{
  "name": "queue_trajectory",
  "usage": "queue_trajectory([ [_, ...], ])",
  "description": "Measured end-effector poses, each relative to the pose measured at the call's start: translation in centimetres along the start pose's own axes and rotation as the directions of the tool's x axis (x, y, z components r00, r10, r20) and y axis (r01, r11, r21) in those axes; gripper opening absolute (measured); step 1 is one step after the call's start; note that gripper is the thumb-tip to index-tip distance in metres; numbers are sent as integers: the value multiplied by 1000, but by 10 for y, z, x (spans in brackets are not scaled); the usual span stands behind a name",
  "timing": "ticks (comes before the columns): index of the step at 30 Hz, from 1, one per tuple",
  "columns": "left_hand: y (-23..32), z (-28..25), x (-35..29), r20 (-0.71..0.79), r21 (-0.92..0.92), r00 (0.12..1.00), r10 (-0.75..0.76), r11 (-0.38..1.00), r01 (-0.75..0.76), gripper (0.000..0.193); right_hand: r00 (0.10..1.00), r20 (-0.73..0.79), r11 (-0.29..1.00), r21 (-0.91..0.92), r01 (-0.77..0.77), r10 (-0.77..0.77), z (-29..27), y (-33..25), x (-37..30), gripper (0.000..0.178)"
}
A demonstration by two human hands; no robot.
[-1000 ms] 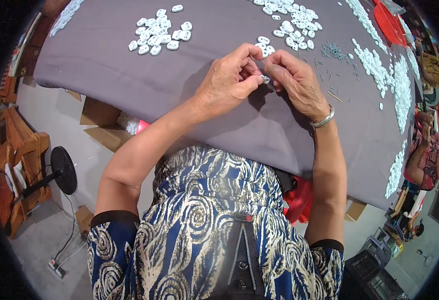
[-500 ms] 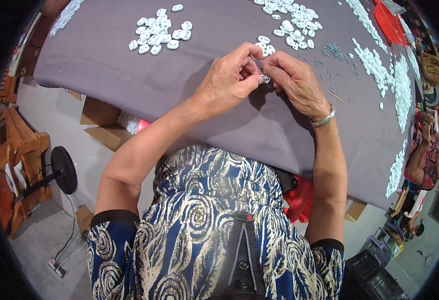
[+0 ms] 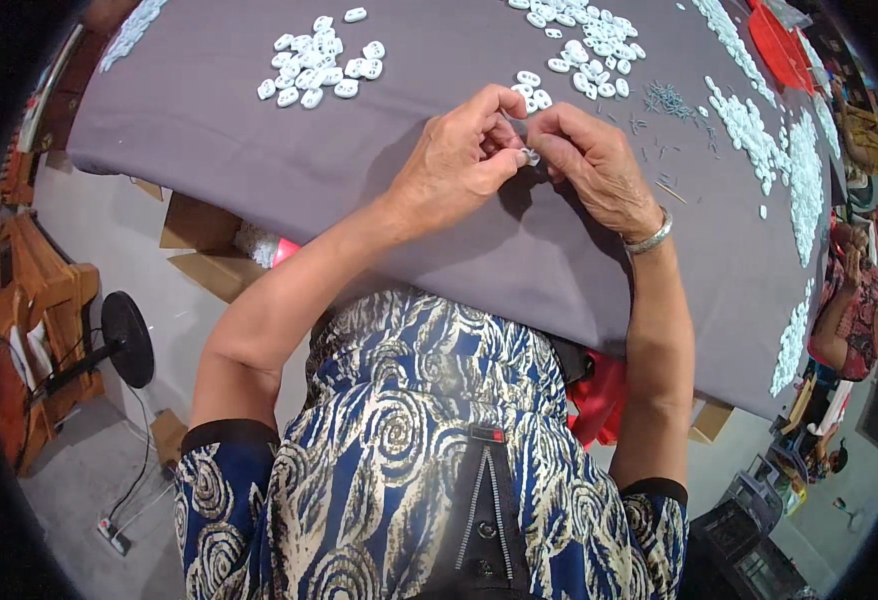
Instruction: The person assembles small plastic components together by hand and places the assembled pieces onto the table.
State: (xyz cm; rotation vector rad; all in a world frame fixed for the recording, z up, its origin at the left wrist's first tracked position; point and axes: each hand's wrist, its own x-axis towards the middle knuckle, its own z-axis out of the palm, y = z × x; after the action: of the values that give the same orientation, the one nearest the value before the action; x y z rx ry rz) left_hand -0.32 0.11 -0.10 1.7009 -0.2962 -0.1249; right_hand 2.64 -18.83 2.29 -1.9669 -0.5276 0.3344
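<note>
Over the near part of the table, my left hand (image 3: 451, 158) pinches a small white plastic piece (image 3: 532, 157) between thumb and fingertips. My right hand (image 3: 599, 170), a silver bangle at its wrist, is closed at the same piece, thumb and fingers pressed together. Whatever lies between the right fingertips is hidden or too small to name. Just beyond both hands sit a few white oval pieces with holes (image 3: 536, 98). To the right of them lie many small grey screw-like pins (image 3: 667, 100), some scattered loose, and a thin wooden stick (image 3: 671, 190).
A grey cloth covers the table (image 3: 229, 140). White oval pieces form a pile (image 3: 309, 68) at the far left, and more white parts (image 3: 804, 190) spread along the right. A red bag (image 3: 779, 45) lies far right. On the floor stand an open carton (image 3: 199, 235) and a black fan (image 3: 127, 340).
Both hands stay in nearly the same place on the white plastic piece. The piece looks slightly turned between the fingertips.
</note>
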Motion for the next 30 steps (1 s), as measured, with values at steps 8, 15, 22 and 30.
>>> queue_trajectory([
  [8,2,1,0,5,18,1000,3,1000,-3,33,1000,4,1000,-3,-2,2,0,0,0,14],
  [15,1,2,-1,-13,10,1000,0,1000,0,33,999,34,999,-26,-26,27,-1,0,0,12],
  [22,0,7,-2,-76,22,997,-1,1000,3,31,997,-22,986,-149,73,-78,2,-1,1,13],
  [30,5,13,-4,-167,69,984,63,996,-52,27,976,-6,922,-330,202,-216,2,-2,5,14],
])
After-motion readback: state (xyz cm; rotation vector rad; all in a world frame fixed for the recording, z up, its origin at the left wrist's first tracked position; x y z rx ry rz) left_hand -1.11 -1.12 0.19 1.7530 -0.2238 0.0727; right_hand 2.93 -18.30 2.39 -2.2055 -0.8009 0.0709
